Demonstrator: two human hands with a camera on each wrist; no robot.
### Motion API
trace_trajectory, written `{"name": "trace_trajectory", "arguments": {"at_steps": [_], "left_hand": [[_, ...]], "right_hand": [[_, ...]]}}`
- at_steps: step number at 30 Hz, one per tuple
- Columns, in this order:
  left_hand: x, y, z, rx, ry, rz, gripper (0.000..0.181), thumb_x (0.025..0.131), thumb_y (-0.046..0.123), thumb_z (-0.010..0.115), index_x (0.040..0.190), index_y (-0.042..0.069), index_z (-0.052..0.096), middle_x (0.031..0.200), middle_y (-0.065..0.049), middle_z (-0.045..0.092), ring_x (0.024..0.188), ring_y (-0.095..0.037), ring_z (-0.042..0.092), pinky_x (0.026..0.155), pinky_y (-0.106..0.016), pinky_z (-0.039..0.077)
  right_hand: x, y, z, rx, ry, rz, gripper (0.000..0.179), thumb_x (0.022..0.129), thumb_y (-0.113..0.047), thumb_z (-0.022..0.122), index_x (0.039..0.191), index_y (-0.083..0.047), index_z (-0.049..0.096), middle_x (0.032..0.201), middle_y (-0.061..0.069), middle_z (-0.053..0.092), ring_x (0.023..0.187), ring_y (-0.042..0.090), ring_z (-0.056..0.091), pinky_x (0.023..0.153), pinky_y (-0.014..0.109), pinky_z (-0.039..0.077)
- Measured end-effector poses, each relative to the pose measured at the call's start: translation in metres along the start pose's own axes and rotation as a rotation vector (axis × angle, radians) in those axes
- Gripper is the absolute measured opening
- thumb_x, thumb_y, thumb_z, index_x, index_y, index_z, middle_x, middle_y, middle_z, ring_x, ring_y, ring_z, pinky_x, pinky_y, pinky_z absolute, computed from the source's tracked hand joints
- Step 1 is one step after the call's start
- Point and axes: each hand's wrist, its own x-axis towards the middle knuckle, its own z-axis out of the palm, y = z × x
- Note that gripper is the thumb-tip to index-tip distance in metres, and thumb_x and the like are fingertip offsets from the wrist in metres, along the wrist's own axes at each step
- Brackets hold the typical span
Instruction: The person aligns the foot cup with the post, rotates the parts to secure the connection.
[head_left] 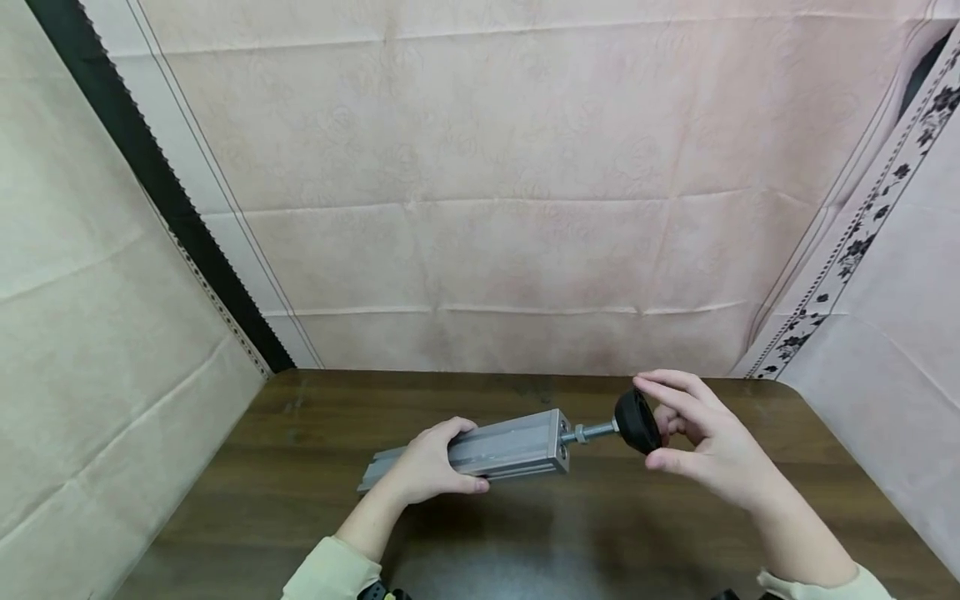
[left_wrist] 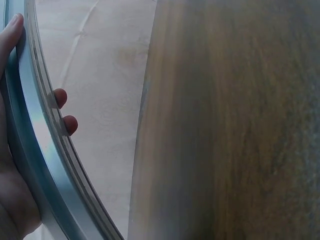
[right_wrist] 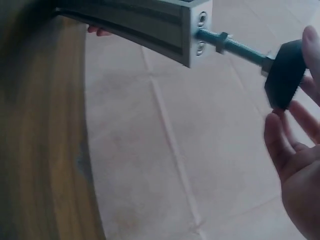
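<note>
My left hand point(head_left: 429, 468) grips a silver aluminium profile point(head_left: 517, 443) around its middle, thumb on the near side. In the left wrist view, two fingertips point(left_wrist: 70, 125) show past the profile's far edge. From the profile's right end face sticks a threaded rod point(right_wrist: 245, 50) with a hex nut point(right_wrist: 223, 43) on it. A black levelling foot point(head_left: 636, 422) sits on the rod's outer end. My right hand point(head_left: 701, 446) pinches this foot by its rim, between thumb and fingers. The right wrist view shows round holes in the profile's end face, beside the rod.
Both hands are over a brown wood-grain table point(head_left: 315, 433). Behind its far edge hangs a creased pale cloth point(head_left: 525, 250). Another pale cloth point(head_left: 90, 375) stands at the left, and one with a black floral border point(head_left: 855, 250) at the right.
</note>
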Motion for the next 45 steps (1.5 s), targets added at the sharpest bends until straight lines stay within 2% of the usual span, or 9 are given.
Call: {"name": "trace_trajectory", "arguments": {"at_steps": [4,7,11,16,20,29,34,38,45], "left_hand": [[0.000,0.001,0.000,0.015,-0.003,-0.006,0.071,0.065,0.043,0.082,0.124,0.016,0.054,0.116,0.000,0.058,0.096,-0.019,0.052,0.081,-0.042,0.042],[0.000,0.000,0.000,0.027,-0.013,-0.007,0.070,0.065,0.044,0.082,0.124,0.017,0.054,0.116,0.001,0.057,0.098,-0.020,0.050,0.081,-0.043,0.042],[0.001,-0.002,-0.001,0.024,-0.023,-0.011,0.069,0.066,0.044,0.081,0.125,0.019,0.054,0.117,0.002,0.056,0.100,-0.020,0.048,0.082,-0.044,0.041],[0.000,-0.001,-0.001,0.019,-0.039,-0.026,0.070,0.066,0.046,0.080,0.125,0.019,0.054,0.119,0.003,0.056,0.102,-0.020,0.048,0.084,-0.045,0.041],[0.001,-0.002,-0.001,0.020,-0.038,-0.033,0.072,0.066,0.047,0.080,0.126,0.019,0.053,0.119,0.002,0.056,0.101,-0.020,0.048,0.083,-0.044,0.041],[0.001,-0.001,-0.001,0.069,-0.025,-0.033,0.075,0.068,0.052,0.077,0.129,0.018,0.051,0.125,0.000,0.054,0.106,-0.022,0.048,0.086,-0.046,0.041],[-0.003,-0.003,0.000,0.092,-0.032,-0.042,0.076,0.069,0.054,0.075,0.131,0.018,0.049,0.127,0.001,0.052,0.109,-0.022,0.047,0.087,-0.046,0.039],[-0.004,-0.004,-0.001,0.062,-0.012,-0.048,0.075,0.068,0.054,0.076,0.129,0.019,0.051,0.126,0.002,0.053,0.107,-0.021,0.048,0.086,-0.046,0.040],[-0.002,-0.003,-0.006,0.041,0.010,-0.044,0.071,0.065,0.051,0.079,0.126,0.024,0.053,0.121,0.004,0.055,0.103,-0.020,0.049,0.084,-0.045,0.041]], "right_hand": [[-0.004,-0.009,-0.004,-0.057,-0.084,0.035,0.081,0.062,0.022,0.073,0.134,0.013,0.038,0.138,0.021,0.031,0.088,0.012,0.053,0.075,0.019,0.045],[-0.005,-0.014,-0.005,-0.094,-0.124,0.102,0.078,0.065,0.023,0.071,0.135,0.009,0.040,0.136,0.015,0.033,0.085,0.012,0.056,0.074,0.020,0.047],[-0.003,-0.013,-0.006,-0.088,-0.107,0.192,0.078,0.066,0.018,0.073,0.136,0.005,0.041,0.130,0.002,0.037,0.081,0.011,0.055,0.068,0.023,0.047],[0.000,-0.002,-0.003,0.042,-0.055,0.089,0.081,0.061,0.010,0.079,0.134,0.008,0.043,0.119,0.007,0.041,0.081,0.012,0.046,0.067,0.023,0.044],[0.002,0.008,0.001,0.165,-0.015,-0.026,0.077,0.065,0.002,0.079,0.130,0.016,0.041,0.125,0.016,0.041,0.084,0.014,0.050,0.072,0.023,0.044],[0.004,0.013,0.012,0.173,0.114,-0.088,0.064,0.070,0.003,0.078,0.123,0.020,0.046,0.125,0.022,0.047,0.077,0.014,0.053,0.066,0.022,0.044],[0.006,0.011,0.020,0.171,0.170,-0.147,0.057,0.074,-0.001,0.075,0.119,0.021,0.049,0.128,0.023,0.049,0.082,0.014,0.055,0.070,0.021,0.044],[0.008,0.007,0.022,0.099,0.162,-0.155,0.052,0.079,-0.009,0.072,0.119,0.018,0.051,0.132,0.023,0.047,0.092,0.014,0.056,0.073,0.019,0.043],[0.009,-0.006,0.013,0.008,0.006,-0.090,0.058,0.082,-0.011,0.070,0.127,0.016,0.045,0.142,0.020,0.035,0.099,0.012,0.057,0.081,0.017,0.045]]}}
